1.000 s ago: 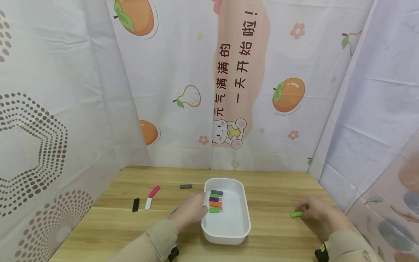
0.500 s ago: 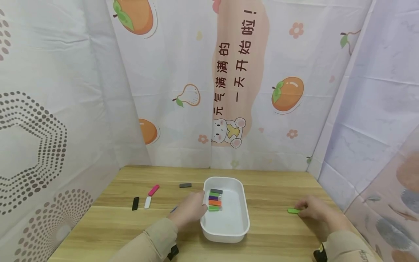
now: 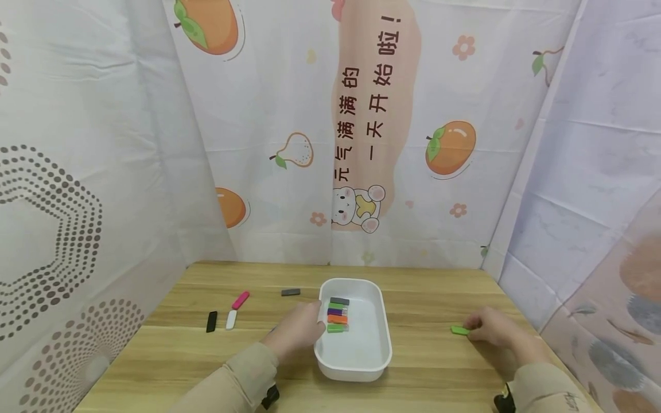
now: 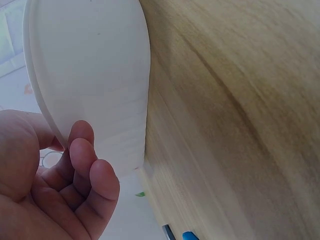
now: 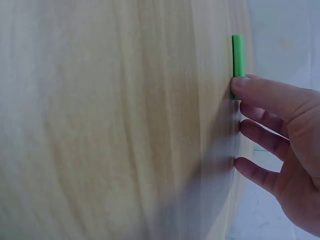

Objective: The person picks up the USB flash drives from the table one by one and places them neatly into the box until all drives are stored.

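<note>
A white plastic tray [image 3: 356,374] stands in the middle of the wooden table. My left hand [image 3: 295,330] grips its left rim; in the left wrist view curled fingertips [image 4: 105,177] press the outer wall. Inside, along the left side, lie several small sticks with the shape of USB drives: grey, green, purple, orange [image 3: 338,319] and green, some with pale ends. To the right, my right hand [image 3: 493,328] pinches a small green stick [image 3: 458,330] at one end, low over the table; in the right wrist view the thumb [image 5: 250,86] covers its lower end.
On the left of the table lie similar sticks: pink [image 3: 240,300], white [image 3: 231,319], black [image 3: 212,322] and grey [image 3: 291,292]. A blue one [image 4: 189,235] lies partly hidden by the left hand. Printed curtains [image 3: 289,229] enclose the table's back and sides.
The green stick in my right hand has turned and shifted slightly left and away from me. My left hand keeps its hold on the tray rim. The whole view drifts a little left.
</note>
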